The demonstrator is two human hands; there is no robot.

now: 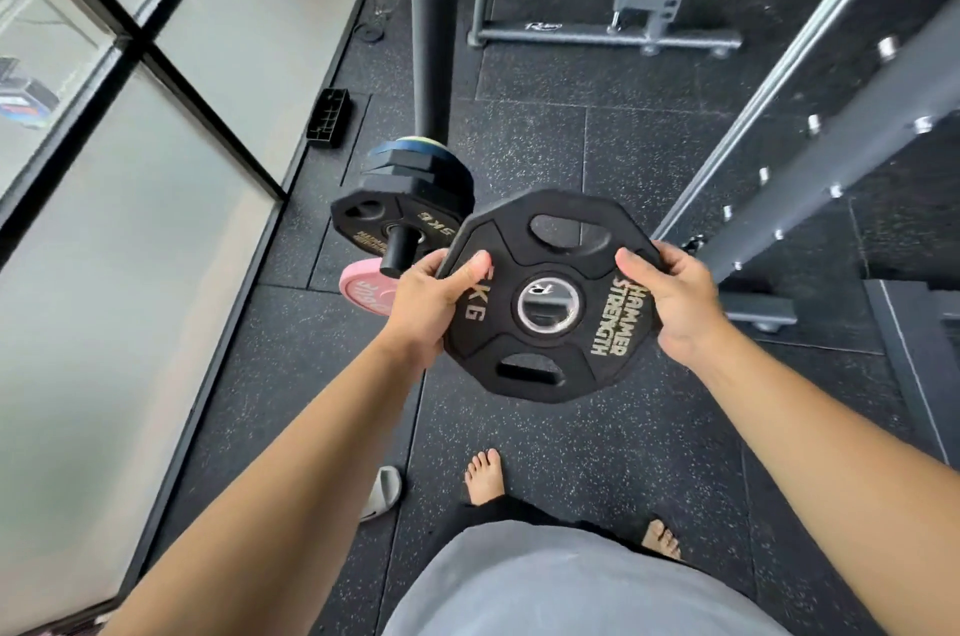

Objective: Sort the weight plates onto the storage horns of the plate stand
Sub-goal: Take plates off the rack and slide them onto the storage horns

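Observation:
I hold a black 5 kg weight plate [550, 297] with gold lettering and a steel-ringed centre hole in front of me, face up and slightly tilted. My left hand [434, 305] grips its left rim, thumb on top. My right hand [675, 297] grips its right rim. Just beyond and left of it a black storage horn [400, 250] sticks out toward me from the dark upright post of the plate stand [428, 27]. On that horn sit another black 5 kg plate [374, 224] and thicker black and blue plates [421, 172] behind it. A pink plate [363, 295] shows below the horn.
Frosted glass panels with black frames [156, 157] run along the left. A grey rack upright [810, 131] slants at the right, with a machine base [602, 35] at the back. A black tray [328, 118] lies by the glass. A sandal [382, 492] and bare feet [483, 477] are on the rubber floor.

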